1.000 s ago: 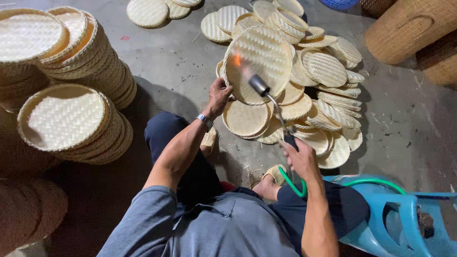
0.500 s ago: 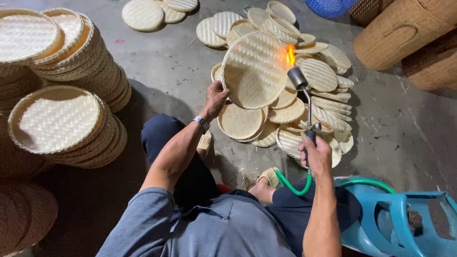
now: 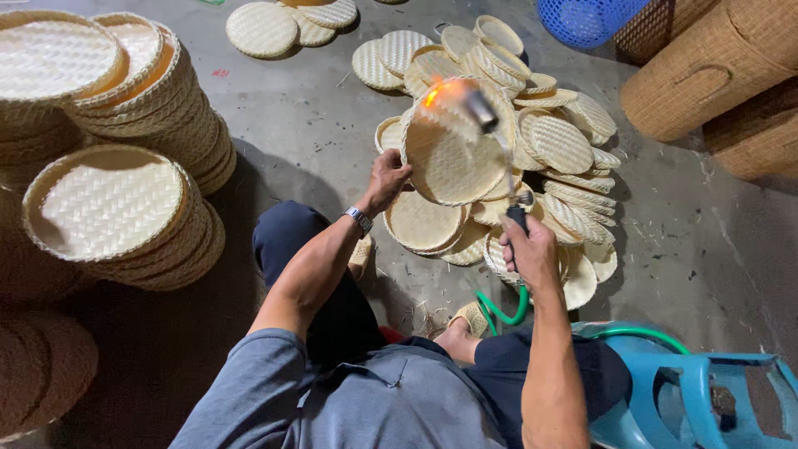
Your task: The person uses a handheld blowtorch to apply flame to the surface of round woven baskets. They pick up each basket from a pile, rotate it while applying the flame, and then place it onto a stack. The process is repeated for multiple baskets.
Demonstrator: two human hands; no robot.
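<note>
At the near edge of the floor, the blue seat (image 3: 690, 399) is seen at the lower right, with a green hose (image 3: 503, 309) looped just beside the person's sandalled foot.

A little farther out, the gas torch (image 3: 499, 141) is gripped by the right hand (image 3: 528, 249), the fingers wrapped tight around its dark handle and pressed together (no gap shows between them). The torch is held upright and angled away from the body, apparently so that the flame (image 3: 436, 90) at its tip plays over the upper rim of the woven tray (image 3: 453, 150) and not over the hands.

The tray is tilted up on edge by the left hand (image 3: 386, 179), its face turned toward the torch; it is pinched at its lower left rim, thumb on the near side, the other fingers curled behind and mostly hidden. A watch is worn on that wrist.

Beneath and beyond the tray, a loose pile of trays (image 3: 565, 150) is spread over the concrete floor (image 3: 291, 125). Along the left edge, stacked trays (image 3: 116, 208) are piled high. At the far right corner, tall baskets (image 3: 706, 66) and a blue mesh basket (image 3: 582, 18) are set.
</note>
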